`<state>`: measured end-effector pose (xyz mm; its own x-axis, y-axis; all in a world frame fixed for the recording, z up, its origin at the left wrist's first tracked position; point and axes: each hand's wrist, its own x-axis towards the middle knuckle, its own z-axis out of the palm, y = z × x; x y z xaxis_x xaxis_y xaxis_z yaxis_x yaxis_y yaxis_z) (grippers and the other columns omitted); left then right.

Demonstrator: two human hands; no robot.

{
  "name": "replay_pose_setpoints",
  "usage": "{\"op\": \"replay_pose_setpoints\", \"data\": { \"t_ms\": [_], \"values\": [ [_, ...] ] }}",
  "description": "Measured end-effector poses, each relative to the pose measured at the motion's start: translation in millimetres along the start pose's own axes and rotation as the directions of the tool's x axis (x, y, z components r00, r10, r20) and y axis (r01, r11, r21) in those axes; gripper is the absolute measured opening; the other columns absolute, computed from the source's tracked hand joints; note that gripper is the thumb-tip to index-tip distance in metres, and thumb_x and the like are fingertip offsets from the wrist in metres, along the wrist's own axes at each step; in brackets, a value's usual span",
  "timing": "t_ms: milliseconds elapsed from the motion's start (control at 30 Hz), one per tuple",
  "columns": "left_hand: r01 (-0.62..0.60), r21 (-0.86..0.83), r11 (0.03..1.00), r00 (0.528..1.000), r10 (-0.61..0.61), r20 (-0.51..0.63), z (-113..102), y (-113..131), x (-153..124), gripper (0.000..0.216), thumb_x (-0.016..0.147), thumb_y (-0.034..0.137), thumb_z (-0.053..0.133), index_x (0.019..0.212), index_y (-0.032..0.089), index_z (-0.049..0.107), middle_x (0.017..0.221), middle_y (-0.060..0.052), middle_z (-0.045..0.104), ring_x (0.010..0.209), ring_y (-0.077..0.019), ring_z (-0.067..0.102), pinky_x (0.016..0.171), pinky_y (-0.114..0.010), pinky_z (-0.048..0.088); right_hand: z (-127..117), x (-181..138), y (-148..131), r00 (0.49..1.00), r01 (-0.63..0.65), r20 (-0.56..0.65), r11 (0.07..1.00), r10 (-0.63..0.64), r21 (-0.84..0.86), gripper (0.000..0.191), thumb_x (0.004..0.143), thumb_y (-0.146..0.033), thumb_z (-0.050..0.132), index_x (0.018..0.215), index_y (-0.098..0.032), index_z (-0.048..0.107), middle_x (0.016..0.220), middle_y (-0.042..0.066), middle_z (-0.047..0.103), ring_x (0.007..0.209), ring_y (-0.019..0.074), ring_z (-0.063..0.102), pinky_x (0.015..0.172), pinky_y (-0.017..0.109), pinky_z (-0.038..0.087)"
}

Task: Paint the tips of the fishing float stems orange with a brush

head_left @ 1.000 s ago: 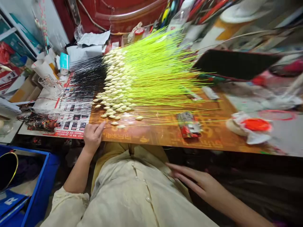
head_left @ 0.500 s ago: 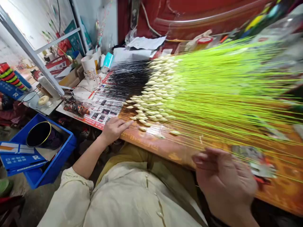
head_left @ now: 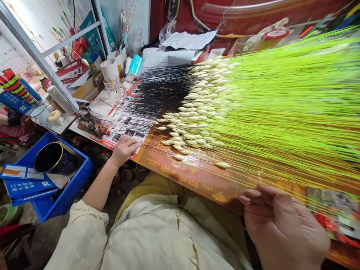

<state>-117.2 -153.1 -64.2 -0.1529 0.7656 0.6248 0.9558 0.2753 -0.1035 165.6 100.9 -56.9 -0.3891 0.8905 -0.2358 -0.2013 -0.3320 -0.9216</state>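
Note:
Many slim fishing floats lie side by side across the table, with cream bodies [head_left: 206, 101], black stems [head_left: 163, 84] to the left and yellow-green tips [head_left: 295, 97] to the right. My left hand [head_left: 125, 150] is at the front edge by the ends of the black stems. Its fingers are together and point right; whether a thin stem is between them is hidden. Near the lowest yellow-green tips, my right hand [head_left: 287, 221] has its fingers curled and thumb close to them. What it holds, if anything, cannot be made out. One float body [head_left: 222, 165] lies apart at the front.
A blue crate [head_left: 81, 168] with a dark round container [head_left: 48, 157] stands on the floor at left. A glass mug [head_left: 114, 90], a white cup [head_left: 109, 70] and papers [head_left: 188, 39] are at the back. A metal frame [head_left: 52, 75] rises at left. Colourful packets [head_left: 334, 210] lie at right.
My left hand has drawn back leftward from the float bodies toward the stem ends. My right hand appears further right and lower. The view has shifted, so the floats sit further right.

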Motion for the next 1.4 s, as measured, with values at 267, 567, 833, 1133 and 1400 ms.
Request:
{"op": "replay_pose_setpoints", "data": {
  "t_ms": [267, 567, 833, 1133, 1400],
  "values": [
    [0.094, 0.003, 0.996, 0.989, -0.094, 0.111, 6.8, -7.0, -4.7, 0.037, 0.106, 0.025, 0.039, 0.125, 0.028, 0.071, 0.095, -0.006, 0.071, 0.092, -0.0172, 0.056, 0.089, -0.035, 0.042, -0.8, 0.5, 2.7, 1.0, 0.004, 0.02, 0.999, -0.003, -0.043, 0.056, 0.047, -0.065, 0.092, 0.077, -0.021, 0.074, 0.07, 0.004, 0.066, 0.066, 0.0167, 0.063, 0.06, 0.034, 0.055],
    [0.069, 0.002, 0.998, 0.994, -0.069, 0.089, 6.7, -8.8, -3.8, 0.035, 0.105, 0.022, 0.042, 0.124, 0.027, 0.07, 0.092, -0.005, 0.07, 0.09, -0.0168, 0.055, 0.088, -0.034, 0.039, 0.9, -0.2, -0.1, 1.0, 0.002, 0.018, 1.0, -0.002, -0.019, 0.058, 0.048, -0.063, 0.093, 0.078, -0.018, 0.073, 0.07, 0.003, 0.066, 0.067, 0.0155, 0.064, 0.061, 0.032, 0.055],
    [0.059, 0.002, 0.998, 0.997, -0.06, 0.04, 3.6, -10.1, -1.1, 0.034, 0.104, 0.02, 0.043, 0.124, 0.024, 0.07, 0.091, -0.006, 0.071, 0.088, -0.018, 0.054, 0.085, -0.034, 0.04, -2.7, 4.1, 7.4, 0.998, 0.021, 0.056, 0.999, -0.019, -0.025, 0.054, 0.055, -0.061, 0.091, 0.081, -0.018, 0.074, 0.071, 0.004, 0.066, 0.064, 0.0159, 0.064, 0.06, 0.033, 0.054],
    [0.058, -0.003, 0.998, 0.998, -0.058, 0.033, -12.3, -17.7, 13.7, 0.038, 0.099, 0.029, 0.056, 0.136, 0.026, 0.063, 0.108, -0.01, 0.073, 0.101, -0.0238, 0.063, 0.094, -0.039, 0.046, 2.7, 13.6, 13.4, 0.972, 0.047, 0.221, 0.99, -0.076, 0.136, 0.042, 0.076, -0.059, 0.08, 0.09, -0.021, 0.07, 0.072, 0.0, 0.071, 0.062, 0.0121, 0.065, 0.059, 0.026, 0.055],
    [-0.31, -0.093, 0.946, 0.95, 0.305, -0.067, 37.4, 127.0, 115.6, 0.053, 0.095, 0.025, 0.063, 0.146, 0.018, 0.052, 0.115, -0.012, 0.073, 0.102, -0.0258, 0.066, 0.097, -0.039, 0.046, 6.9, 26.3, 9.1, 0.943, -0.008, 0.32, 0.959, -0.087, 0.284, 0.041, 0.081, -0.059, 0.076, 0.098, -0.022, 0.072, 0.079, 0.0, 0.072, 0.066, 0.0111, 0.064, 0.066, 0.026, 0.053]
  ]
}}
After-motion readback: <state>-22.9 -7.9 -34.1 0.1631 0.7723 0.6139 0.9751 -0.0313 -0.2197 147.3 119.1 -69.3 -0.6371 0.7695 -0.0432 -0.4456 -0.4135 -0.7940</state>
